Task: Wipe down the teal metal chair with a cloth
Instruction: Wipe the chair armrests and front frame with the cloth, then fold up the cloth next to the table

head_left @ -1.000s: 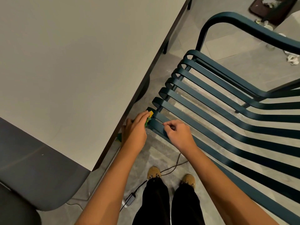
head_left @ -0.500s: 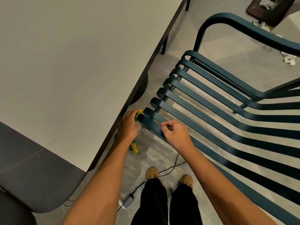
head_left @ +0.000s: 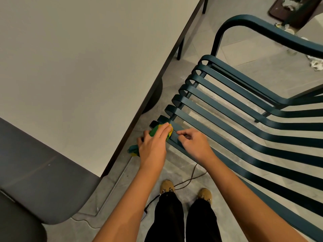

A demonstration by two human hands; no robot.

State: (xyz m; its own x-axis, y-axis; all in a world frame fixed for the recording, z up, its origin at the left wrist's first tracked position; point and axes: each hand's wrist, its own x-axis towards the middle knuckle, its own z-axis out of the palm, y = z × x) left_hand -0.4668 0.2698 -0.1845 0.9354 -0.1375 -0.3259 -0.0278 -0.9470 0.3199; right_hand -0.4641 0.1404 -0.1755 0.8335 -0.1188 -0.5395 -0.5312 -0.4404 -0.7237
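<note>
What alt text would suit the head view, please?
Left hand holds a green-and-yellow cloth against the front slat ends of a teal chair; right hand pinches a slat beside it. A pale table stands left.

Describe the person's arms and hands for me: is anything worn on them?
The left forearm and right forearm are bare as far up as the view shows, with no sleeves in sight. The left hand and right hand wear no gloves. No watch, bracelet or ring shows on the wrists or fingers, and there are no markings.

Pale table point(head_left: 78, 67) at left, dark grey seat point(head_left: 35, 189) by its corner, black cable point(head_left: 189, 180) on tiled floor point(head_left: 244, 55)
</note>
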